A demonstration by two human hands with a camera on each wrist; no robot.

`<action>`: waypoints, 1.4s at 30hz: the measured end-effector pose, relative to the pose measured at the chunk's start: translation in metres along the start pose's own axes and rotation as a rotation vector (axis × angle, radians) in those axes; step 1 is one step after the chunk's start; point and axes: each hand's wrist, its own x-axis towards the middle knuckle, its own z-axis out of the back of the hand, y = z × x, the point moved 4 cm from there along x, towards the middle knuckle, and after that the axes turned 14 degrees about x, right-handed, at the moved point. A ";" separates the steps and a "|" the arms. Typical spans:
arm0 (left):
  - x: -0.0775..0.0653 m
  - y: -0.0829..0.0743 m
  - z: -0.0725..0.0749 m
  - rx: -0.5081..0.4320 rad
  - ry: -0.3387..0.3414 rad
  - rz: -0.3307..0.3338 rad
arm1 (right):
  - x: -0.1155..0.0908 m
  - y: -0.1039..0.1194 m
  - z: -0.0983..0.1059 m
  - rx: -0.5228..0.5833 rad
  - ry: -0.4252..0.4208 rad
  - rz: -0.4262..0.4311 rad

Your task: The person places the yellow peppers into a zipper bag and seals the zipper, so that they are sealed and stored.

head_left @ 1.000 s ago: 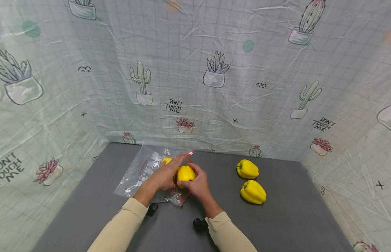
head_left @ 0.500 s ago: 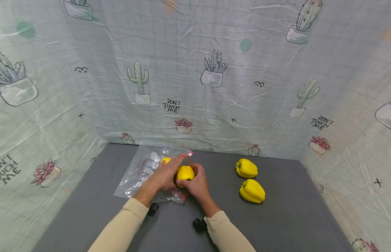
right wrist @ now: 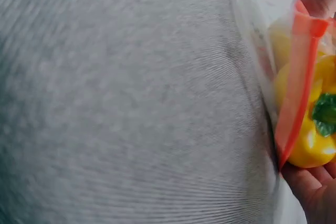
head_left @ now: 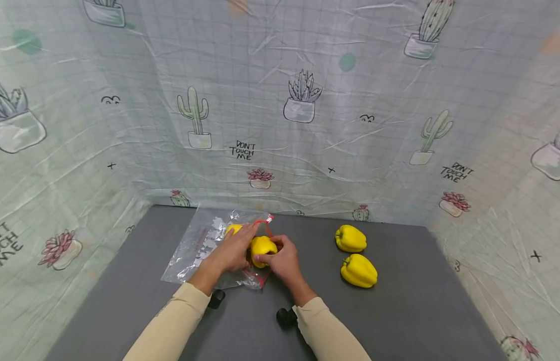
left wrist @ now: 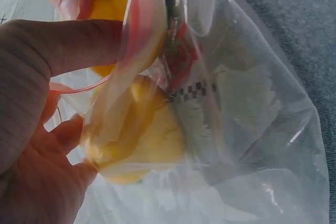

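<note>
A clear zip bag (head_left: 191,258) with a red-edged mouth lies on the table, one yellow bell pepper (left wrist: 142,140) inside it. My left hand (head_left: 234,250) holds the mouth, its thumb by the red strip (left wrist: 137,19) and its other fingers on the far side. At that opening, my right hand (head_left: 286,260) grips a second yellow bell pepper (head_left: 260,249) between thumb and fingers. Its green stem (right wrist: 325,114) shows in the right wrist view, where the red edge passes across part of the pepper. The left hand partly hides the bagged pepper in the head view.
Two more yellow bell peppers (head_left: 351,238) lie on the grey table (head_left: 406,291) to the right of my hands. A cactus-print curtain (head_left: 325,140) hangs behind the table and along both sides. Black wrist-worn devices (head_left: 286,318) sit under the forearms.
The gripped pepper has tilted and shifted slightly left at the bag's mouth, with the right fingers moving along. The left hand stays at the bag. The head view has shifted slightly.
</note>
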 end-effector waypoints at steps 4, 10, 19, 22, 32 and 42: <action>0.000 -0.001 -0.001 0.006 -0.013 -0.014 | 0.002 0.004 -0.001 -0.047 -0.002 0.011; -0.001 -0.002 -0.002 0.007 -0.029 -0.027 | 0.003 0.006 -0.007 -0.091 0.061 0.035; 0.000 0.001 0.001 -0.024 -0.009 0.003 | 0.005 0.001 -0.006 -0.057 -0.059 -0.003; 0.001 0.002 0.001 -0.034 -0.003 0.010 | 0.005 0.000 -0.006 -0.033 -0.080 -0.002; 0.000 -0.001 0.001 -0.051 -0.022 -0.001 | 0.007 0.003 -0.005 -0.028 -0.108 0.052; -0.001 0.001 0.003 -0.064 -0.020 0.011 | 0.008 0.002 -0.009 -0.120 -0.116 0.025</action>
